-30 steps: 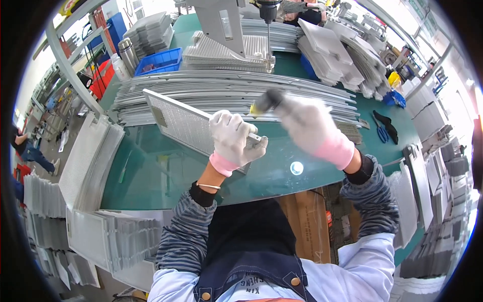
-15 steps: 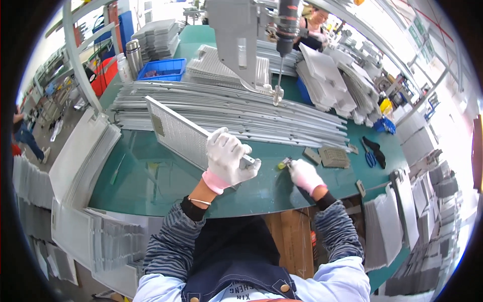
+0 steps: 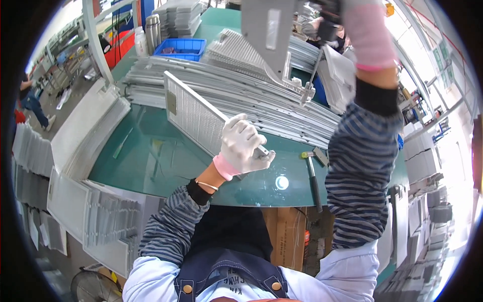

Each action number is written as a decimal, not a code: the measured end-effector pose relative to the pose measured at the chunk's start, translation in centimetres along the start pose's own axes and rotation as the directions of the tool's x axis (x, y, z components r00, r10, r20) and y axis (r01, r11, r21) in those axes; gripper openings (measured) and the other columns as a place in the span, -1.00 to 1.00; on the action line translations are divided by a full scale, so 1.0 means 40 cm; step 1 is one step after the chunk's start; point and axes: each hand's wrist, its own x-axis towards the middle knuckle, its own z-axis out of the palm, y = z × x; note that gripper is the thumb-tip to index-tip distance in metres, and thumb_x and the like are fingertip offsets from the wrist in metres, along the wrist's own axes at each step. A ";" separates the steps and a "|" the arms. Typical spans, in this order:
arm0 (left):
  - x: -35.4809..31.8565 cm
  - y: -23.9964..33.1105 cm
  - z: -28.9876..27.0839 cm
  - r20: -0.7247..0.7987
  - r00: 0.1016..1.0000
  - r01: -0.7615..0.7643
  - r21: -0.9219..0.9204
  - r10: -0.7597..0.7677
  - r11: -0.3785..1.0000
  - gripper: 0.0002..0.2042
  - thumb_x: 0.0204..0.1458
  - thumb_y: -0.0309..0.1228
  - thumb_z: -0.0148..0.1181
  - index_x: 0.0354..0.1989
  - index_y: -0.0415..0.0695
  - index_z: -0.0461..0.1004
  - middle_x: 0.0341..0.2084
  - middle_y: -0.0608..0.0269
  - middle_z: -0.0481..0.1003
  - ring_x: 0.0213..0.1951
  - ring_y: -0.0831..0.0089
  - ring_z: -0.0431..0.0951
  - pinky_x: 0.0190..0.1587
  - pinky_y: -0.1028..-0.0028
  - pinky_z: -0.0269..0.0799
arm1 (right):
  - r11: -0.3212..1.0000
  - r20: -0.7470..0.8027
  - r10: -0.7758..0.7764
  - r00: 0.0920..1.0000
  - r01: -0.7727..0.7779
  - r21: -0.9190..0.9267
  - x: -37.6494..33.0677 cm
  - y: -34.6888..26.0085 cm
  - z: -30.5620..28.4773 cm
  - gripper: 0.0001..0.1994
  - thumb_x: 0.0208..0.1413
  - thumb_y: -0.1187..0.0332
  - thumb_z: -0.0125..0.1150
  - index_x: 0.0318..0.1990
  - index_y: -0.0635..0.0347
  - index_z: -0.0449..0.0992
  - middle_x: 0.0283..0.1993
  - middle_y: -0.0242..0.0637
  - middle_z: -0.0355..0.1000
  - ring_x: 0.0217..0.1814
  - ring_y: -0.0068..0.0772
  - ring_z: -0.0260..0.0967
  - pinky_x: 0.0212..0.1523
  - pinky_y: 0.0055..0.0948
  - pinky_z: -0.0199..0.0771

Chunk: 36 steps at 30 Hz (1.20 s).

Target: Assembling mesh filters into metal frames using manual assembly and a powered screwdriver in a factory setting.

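Note:
My left hand grips the lower near edge of a light-grey perforated metal panel, which stands tilted on the green table. My right hand is raised high at the upper right, beside the dark body of a hanging power screwdriver with a long thin bit. Blur and the frame's top edge hide its fingers, so I cannot tell whether it touches the tool. A small hammer with a yellow-tipped head and dark handle lies on the table, its handle end at the front edge.
Long metal strips lie stacked across the table behind the panel. A grey machine bracket hangs over them. Behind stand a blue bin and a steel flask. Stacked panels flank the left side. A thin green-handled tool lies at left.
My right hand has let go of the hammer, now lying on the table, and has risen up to the screwdriver. My left hand keeps its hold on the panel. The view has shifted slightly.

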 end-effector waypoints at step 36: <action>-0.038 -0.004 -0.025 0.031 0.999 -0.010 0.030 0.009 0.999 -0.54 -0.11 -0.15 0.27 0.05 0.13 0.55 -0.42 0.44 0.46 -0.37 0.40 0.49 -0.29 0.31 0.45 | 0.961 -0.209 -0.053 0.976 0.107 0.256 -0.225 0.133 0.074 -0.82 0.03 0.43 0.26 -0.24 0.34 0.51 -0.47 -0.30 0.46 -0.65 -0.57 0.35 -0.59 -0.64 0.34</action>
